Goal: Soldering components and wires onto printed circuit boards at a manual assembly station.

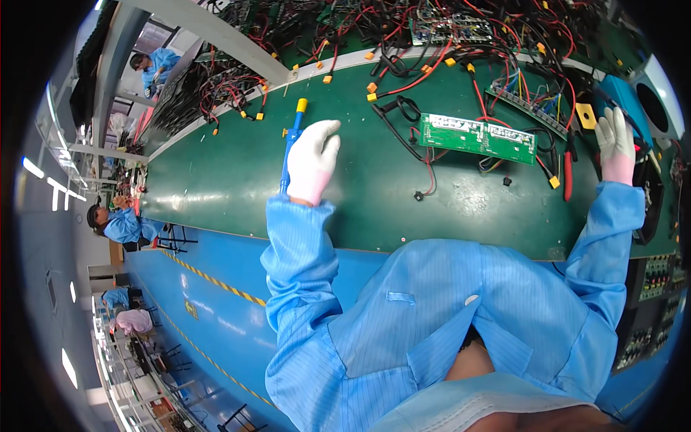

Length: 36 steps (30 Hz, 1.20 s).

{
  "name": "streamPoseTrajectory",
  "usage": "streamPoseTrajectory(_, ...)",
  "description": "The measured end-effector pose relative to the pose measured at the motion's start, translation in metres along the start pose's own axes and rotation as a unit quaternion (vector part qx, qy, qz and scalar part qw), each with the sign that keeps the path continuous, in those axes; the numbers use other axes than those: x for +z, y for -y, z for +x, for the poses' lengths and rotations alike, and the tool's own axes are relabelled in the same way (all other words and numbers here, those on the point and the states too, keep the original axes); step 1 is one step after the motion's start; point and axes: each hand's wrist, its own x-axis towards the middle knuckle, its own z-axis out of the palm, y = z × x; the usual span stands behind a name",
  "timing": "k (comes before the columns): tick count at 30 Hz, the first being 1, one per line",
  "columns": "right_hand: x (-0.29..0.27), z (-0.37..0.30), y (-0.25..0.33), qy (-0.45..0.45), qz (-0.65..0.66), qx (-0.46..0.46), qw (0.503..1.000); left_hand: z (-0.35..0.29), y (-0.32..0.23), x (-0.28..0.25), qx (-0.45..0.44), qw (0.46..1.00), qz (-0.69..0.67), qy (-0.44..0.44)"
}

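My left hand [314,160], in a white glove with a pink cuff, is over the bench with its fingers loosely curved and nothing visible between them. Directly beside it is a slim blue tool [291,147] with a yellow tip, partly hidden by the hand and sleeve. My right hand [617,146], gloved alike, has its fingers stretched out by a teal thing [620,101] at the bench's right end. Between my hands lies a green circuit board [479,138] with white parts along its upper edge and black and red leads around it.
Behind the board lies a terminal strip [529,109] with coloured wires. A red-handled tool [568,173] lies near my right hand. Wired boards [450,30] with yellow connectors crowd the green bench's [216,180] far side. Co-workers [124,225] sit at the left.
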Motion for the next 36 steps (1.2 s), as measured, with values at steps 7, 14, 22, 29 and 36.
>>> streamPoseTrajectory(7,0.0,0.051,0.014,-0.001,-0.119,0.052,0.992,0.078,0.006,0.018,0.072,0.992,0.104,-0.018)
streamPoseTrajectory(14,0.019,0.002,0.045,-0.066,-0.261,-0.024,0.963,0.214,-0.034,0.034,0.398,0.829,0.365,-0.146)
streamPoseTrajectory(22,0.011,-0.072,0.015,-0.073,-0.127,-0.164,0.976,0.299,-0.011,0.004,0.311,0.791,0.526,0.024)
streamPoseTrajectory(29,0.005,-0.073,0.005,-0.003,-0.087,-0.182,0.979,0.2,-0.013,-0.044,0.115,0.825,0.49,0.259)
streamPoseTrajectory(36,0.05,-0.115,0.011,0.02,-0.128,-0.225,0.966,0.029,-0.029,-0.095,0.065,0.954,0.264,0.129)
